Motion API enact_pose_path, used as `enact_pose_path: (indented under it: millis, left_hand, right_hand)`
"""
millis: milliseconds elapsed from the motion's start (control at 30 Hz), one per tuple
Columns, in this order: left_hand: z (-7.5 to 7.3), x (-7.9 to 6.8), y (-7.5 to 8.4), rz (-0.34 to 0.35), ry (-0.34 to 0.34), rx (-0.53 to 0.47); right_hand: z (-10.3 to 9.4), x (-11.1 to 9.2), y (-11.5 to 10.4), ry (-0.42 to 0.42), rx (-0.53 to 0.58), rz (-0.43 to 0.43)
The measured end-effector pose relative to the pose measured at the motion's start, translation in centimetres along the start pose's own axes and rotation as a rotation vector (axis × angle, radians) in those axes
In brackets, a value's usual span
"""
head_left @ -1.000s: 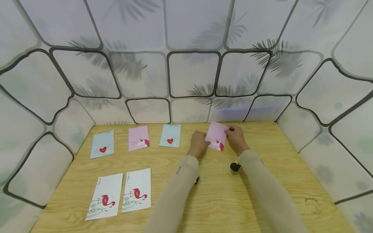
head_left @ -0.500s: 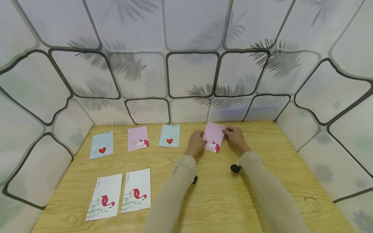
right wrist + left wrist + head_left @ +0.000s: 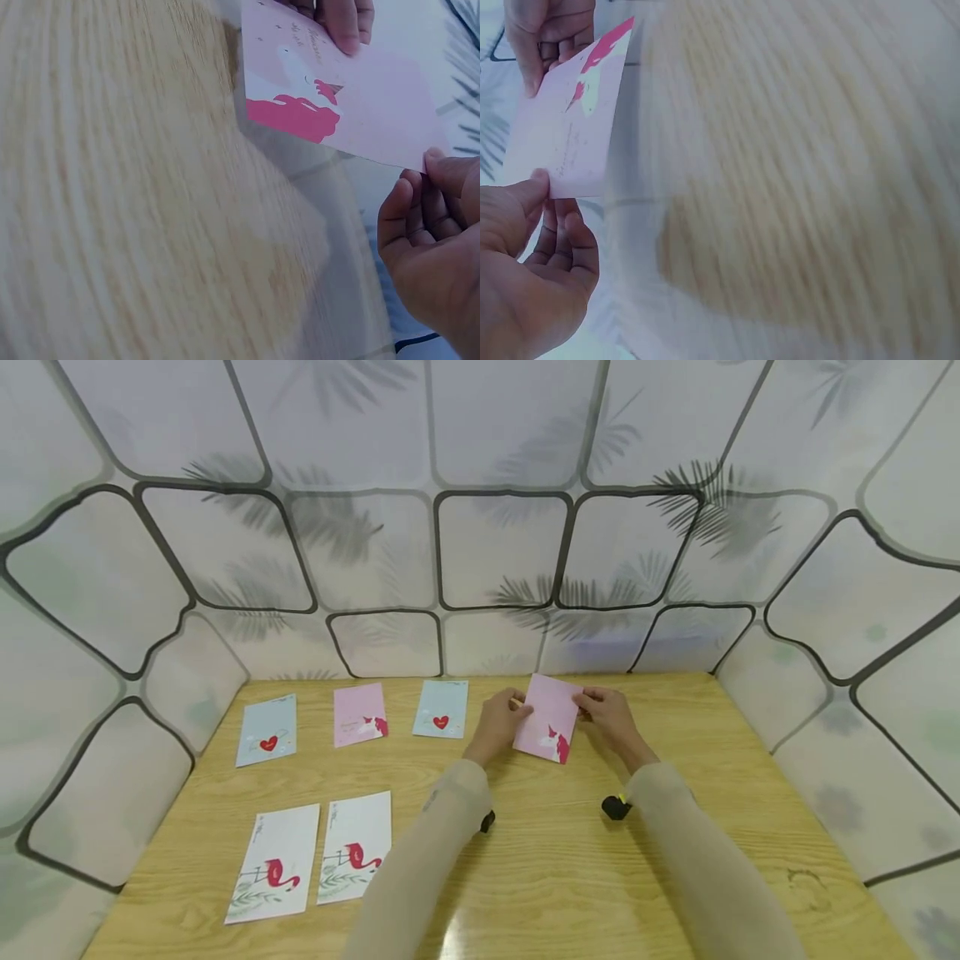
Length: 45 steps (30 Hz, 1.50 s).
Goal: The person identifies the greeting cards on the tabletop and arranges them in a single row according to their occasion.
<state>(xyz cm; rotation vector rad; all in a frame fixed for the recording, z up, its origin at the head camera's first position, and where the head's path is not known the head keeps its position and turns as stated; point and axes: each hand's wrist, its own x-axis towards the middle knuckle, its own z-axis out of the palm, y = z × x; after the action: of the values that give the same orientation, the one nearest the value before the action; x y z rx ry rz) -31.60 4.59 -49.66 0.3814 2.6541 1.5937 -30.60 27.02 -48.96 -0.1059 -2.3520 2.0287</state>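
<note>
A pink card (image 3: pixel 549 710) with a white unicorn and dark pink mane is held up between my two hands, tilted above the tabletop. My left hand (image 3: pixel 498 720) pinches its left edge, the thumb lying on the printed face. On the opposite side my right hand (image 3: pixel 606 713) pinches the edge near the upper corner. In the left wrist view the same card (image 3: pixel 577 112) shows both thumbs on its front and fingers curled behind. The right wrist view shows the card (image 3: pixel 337 97) clear of the wood, with my right hand (image 3: pixel 439 232) at its corner.
Along the back lie a blue heart card (image 3: pixel 267 731), another pink unicorn card (image 3: pixel 360 714) and a second blue heart card (image 3: pixel 440 708). Two white flamingo cards (image 3: pixel 273 860) lie at front left. A patterned wall covering (image 3: pixel 501 552) rises behind the wooden table (image 3: pixel 570 877).
The pink card has come slightly toward me and left, and is lifted and tilted more. My left hand has shifted left and now pinches the card's edge; the other cards stay put.
</note>
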Motion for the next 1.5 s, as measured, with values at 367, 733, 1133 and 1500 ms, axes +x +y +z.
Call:
enact_pose_path:
  millis: [367,733,1133,1500]
  left_hand:
    - [-2.4,-1.5,0.7,0.032,-0.034,-0.078]
    - [-4.9,-2.9,1.3,0.068,0.04,-0.089]
    - [-6.1,-4.4,2.1,0.044,0.154,-0.167]
    - [-8.4,-7.1,2.6,0.053,0.16,-0.173]
  right_hand:
    - [1.3,-2.1,-1.6,0.005,0.031,-0.019]
    - [3.3,-4.6,-3.2,-0.059,0.064,-0.087]
    - [4.9,-6.3,-4.0,-0.114,0.121,-0.161]
    - [6.2,-8.2,-5.4,-0.148,0.075,-0.125]
